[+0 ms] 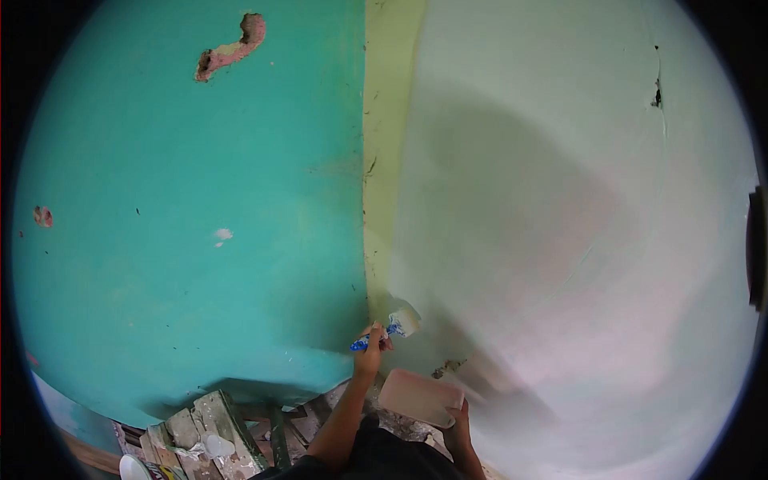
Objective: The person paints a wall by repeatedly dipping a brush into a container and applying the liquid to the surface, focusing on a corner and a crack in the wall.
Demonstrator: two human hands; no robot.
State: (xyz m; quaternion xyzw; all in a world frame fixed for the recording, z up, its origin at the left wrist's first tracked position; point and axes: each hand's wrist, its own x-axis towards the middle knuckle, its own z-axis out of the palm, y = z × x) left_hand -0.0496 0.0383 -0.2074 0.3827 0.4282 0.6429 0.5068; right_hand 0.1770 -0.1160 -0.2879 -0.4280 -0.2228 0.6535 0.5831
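Observation:
My left hand [371, 346] is closed round the blue, paint-smeared handle of a paintbrush [403, 322]. The brush's pale bristles point up and right, right at the whitish wall [512, 200] beside the yellow-green strip [387, 144]. Lower and to the right, my right hand [458, 428] grips the right edge of a shallow pinkish plastic tray [416, 397]. Pale paint coats the tray's inside. The tray sits below the brush, close in front of the wall.
A turquoise wall [216, 160] fills the left side, with a chipped gouge [232, 50] high up. Below left stands a paint-splashed wooden platform [204, 428] holding a white lid-like piece [218, 446]. A white bucket [134, 467] is beside it. A damaged patch [450, 366] marks the whitish wall.

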